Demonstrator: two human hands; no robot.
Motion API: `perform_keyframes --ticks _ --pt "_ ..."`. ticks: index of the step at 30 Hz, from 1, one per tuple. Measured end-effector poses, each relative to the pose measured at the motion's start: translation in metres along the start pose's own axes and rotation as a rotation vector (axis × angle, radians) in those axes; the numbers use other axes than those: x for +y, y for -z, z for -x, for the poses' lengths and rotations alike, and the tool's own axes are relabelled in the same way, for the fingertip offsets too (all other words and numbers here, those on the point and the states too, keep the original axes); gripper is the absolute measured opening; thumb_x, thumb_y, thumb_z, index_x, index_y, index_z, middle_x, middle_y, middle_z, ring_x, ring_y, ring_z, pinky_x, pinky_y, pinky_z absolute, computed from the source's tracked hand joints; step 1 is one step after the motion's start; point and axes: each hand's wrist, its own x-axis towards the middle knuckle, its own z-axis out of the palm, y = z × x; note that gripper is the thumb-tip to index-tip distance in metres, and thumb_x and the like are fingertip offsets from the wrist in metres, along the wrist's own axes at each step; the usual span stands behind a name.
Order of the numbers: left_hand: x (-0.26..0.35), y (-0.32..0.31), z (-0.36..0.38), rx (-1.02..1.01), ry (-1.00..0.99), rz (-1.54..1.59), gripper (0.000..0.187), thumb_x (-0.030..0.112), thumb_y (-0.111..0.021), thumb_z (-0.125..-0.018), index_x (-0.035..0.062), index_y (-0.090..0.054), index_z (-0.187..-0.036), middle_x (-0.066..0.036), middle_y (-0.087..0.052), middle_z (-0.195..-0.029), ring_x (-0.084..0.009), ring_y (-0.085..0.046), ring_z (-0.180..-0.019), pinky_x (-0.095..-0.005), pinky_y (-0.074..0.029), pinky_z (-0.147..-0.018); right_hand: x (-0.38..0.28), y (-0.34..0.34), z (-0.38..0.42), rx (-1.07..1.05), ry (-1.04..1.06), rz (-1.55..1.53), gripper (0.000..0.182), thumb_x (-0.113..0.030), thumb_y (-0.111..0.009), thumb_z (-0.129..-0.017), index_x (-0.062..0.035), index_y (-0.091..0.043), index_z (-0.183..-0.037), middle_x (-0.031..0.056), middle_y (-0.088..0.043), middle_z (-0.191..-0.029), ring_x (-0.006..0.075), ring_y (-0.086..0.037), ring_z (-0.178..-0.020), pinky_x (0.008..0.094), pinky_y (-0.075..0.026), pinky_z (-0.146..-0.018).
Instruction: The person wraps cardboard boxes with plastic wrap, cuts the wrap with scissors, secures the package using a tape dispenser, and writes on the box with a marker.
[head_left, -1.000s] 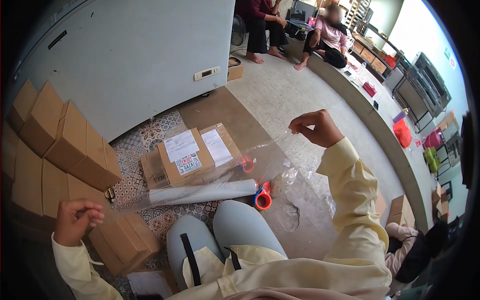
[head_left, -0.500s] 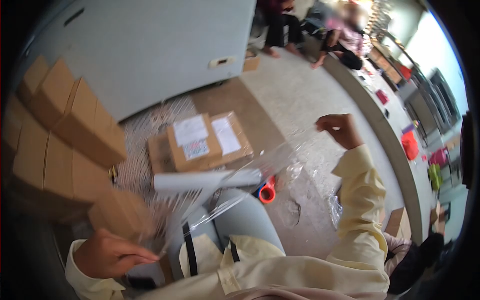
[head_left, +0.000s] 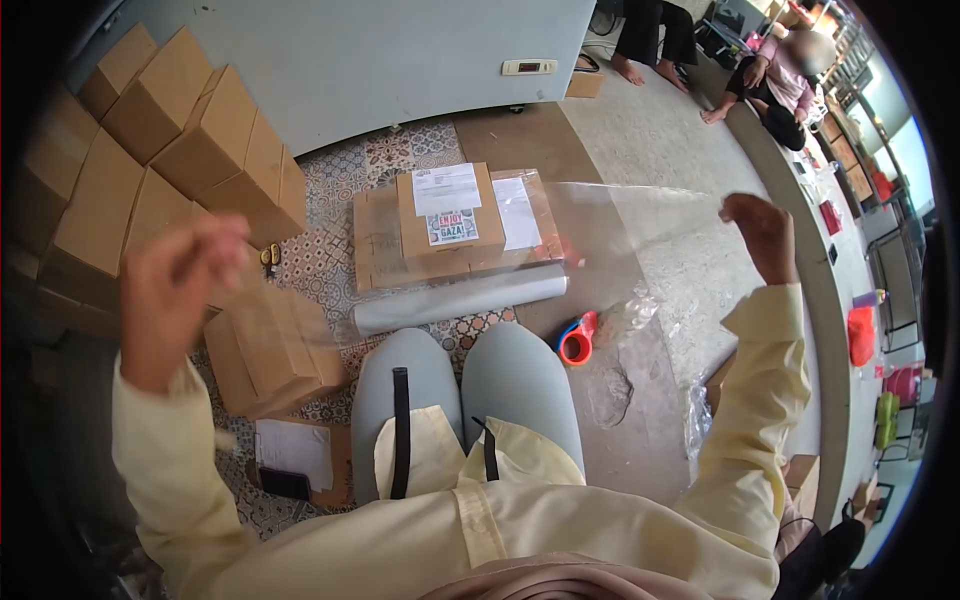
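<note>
Overhead, a clear sheet of thin plastic film (head_left: 600, 235) is stretched between both raised hands, its long axis running left to right above the labelled brown cardboard parcels (head_left: 455, 225) and the grey roll of film (head_left: 460, 300) on the floor. Left hand (head_left: 180, 290) is blurred, fingers closed on one edge; right hand (head_left: 762, 232) pinches the other.

I see brown cardboard boxes (head_left: 190, 150), an orange tape roll (head_left: 577, 343) right of them, patterned floor tiles (head_left: 330, 250), pale-yellow sleeves (head_left: 760, 400).
</note>
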Motion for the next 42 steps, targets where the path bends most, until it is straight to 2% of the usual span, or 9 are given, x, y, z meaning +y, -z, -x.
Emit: perform_keyframes --ticks 13,16,20,22,23,25,28,33,42 --pt "-0.128 -0.014 -0.246 0.326 -0.359 -1.115 0.027 0.03 -0.046 -0.082 0.0065 -0.059 -0.08 -0.013 -0.059 -0.07 -0.0285 -0.057 -0.066 -0.0354 -0.046 -0.061 0.0 -0.098 -0.213 0.277 -0.114 0.447 0.017 -0.027 -0.053 -0.07 -0.0225 -0.065 -0.082 0.007 -0.062 -0.079 0.0269 -0.059 -0.078 0.0355 -0.046 -0.072" --pt "-0.161 -0.041 -0.299 0.224 -0.088 -1.302 0.025 0.029 -0.047 -0.082 0.0063 -0.057 -0.076 -0.01 -0.058 -0.065 -0.0216 -0.058 -0.06 -0.0334 -0.042 -0.052 0.02 -0.143 -0.262 0.332 -0.049 0.571 0.018 -0.028 -0.051 -0.072 -0.0216 -0.064 -0.082 0.0073 -0.062 -0.084 0.029 -0.059 -0.08 0.0373 -0.045 -0.074" --pt "-0.218 -0.083 -0.378 0.004 0.293 -1.088 0.025 0.022 -0.043 -0.083 0.0044 -0.056 -0.071 -0.008 -0.058 -0.062 -0.0201 -0.058 -0.06 -0.034 -0.043 -0.051 0.082 -0.216 -0.346 0.186 -0.267 0.575 0.023 -0.023 -0.046 -0.077 -0.0185 -0.059 -0.095 0.0103 -0.061 -0.084 0.0277 -0.061 -0.076 0.0359 -0.049 -0.064" --pt "-0.271 -0.108 -0.425 -0.135 0.805 -0.438 0.023 0.015 -0.037 -0.083 0.0029 -0.055 -0.079 -0.009 -0.061 -0.074 -0.0178 -0.059 -0.067 -0.0304 -0.046 -0.055 0.1 -0.257 -0.378 -0.035 -0.682 -0.14 0.018 -0.022 -0.048 -0.077 -0.0129 -0.058 -0.088 0.0079 -0.062 -0.083 0.0236 -0.061 -0.074 0.0333 -0.049 -0.053" --pt "-0.299 -0.121 -0.433 -0.153 0.825 -0.444 0.023 0.015 -0.037 -0.083 0.0029 -0.055 -0.079 -0.009 -0.061 -0.074 -0.0178 -0.059 -0.067 -0.0304 -0.046 -0.055 0.08 -0.275 -0.376 -0.026 -0.84 -0.381 0.031 -0.009 -0.033 -0.082 -0.0034 -0.038 -0.112 0.0133 -0.06 -0.087 0.0196 -0.061 -0.063 0.0256 -0.052 -0.047" --pt "-0.341 -0.153 -0.432 -0.009 0.68 0.488 0.025 0.011 -0.032 -0.082 0.0013 -0.05 -0.096 -0.01 -0.06 -0.09 -0.0175 -0.059 -0.078 -0.027 -0.048 -0.063 0.11 -0.322 -0.389 -0.059 -0.842 -0.466 0.03 -0.008 -0.034 -0.082 -0.004 -0.04 -0.111 0.0126 -0.06 -0.086 0.0205 -0.061 -0.064 0.0263 -0.052 -0.049" --pt "-0.384 -0.233 -0.423 0.007 0.621 0.363 0.03 0.012 -0.033 -0.084 -0.0037 -0.042 -0.109 -0.014 -0.056 -0.102 -0.0198 -0.058 -0.087 -0.0268 -0.045 -0.074 0.171 -0.409 -0.391 -0.034 -0.914 -0.576 0.031 -0.008 -0.04 -0.079 -0.0055 -0.043 -0.109 0.0117 -0.061 -0.084 0.0248 -0.061 -0.068 0.0311 -0.051 -0.058" --pt "-0.495 -0.332 -0.35 -0.123 0.05 -0.085 0.026 0.019 -0.042 -0.085 0.0013 -0.047 -0.103 -0.018 -0.057 -0.095 -0.0305 -0.056 -0.086 -0.0334 -0.043 -0.077 0.224 -0.511 -0.327 -0.086 -0.328 0.121 0.023 -0.01 -0.047 -0.074 -0.0096 -0.047 -0.097 0.0129 -0.06 -0.084 0.0353 -0.056 -0.078 0.0394 -0.043 -0.073" --pt "-0.513 -0.366 -0.277 -0.368 0.142 -0.048 0.052 0.027 -0.064 -0.07 0.0065 -0.038 -0.11 -0.016 -0.054 -0.09 -0.0267 -0.053 -0.085 -0.0335 -0.042 -0.073 0.245 -0.542 -0.246 -0.619 -0.406 0.09 0.027 -0.016 -0.048 -0.076 -0.0118 -0.041 -0.102 0.0156 -0.06 -0.08 0.0358 -0.056 -0.078 0.0418 -0.043 -0.07"
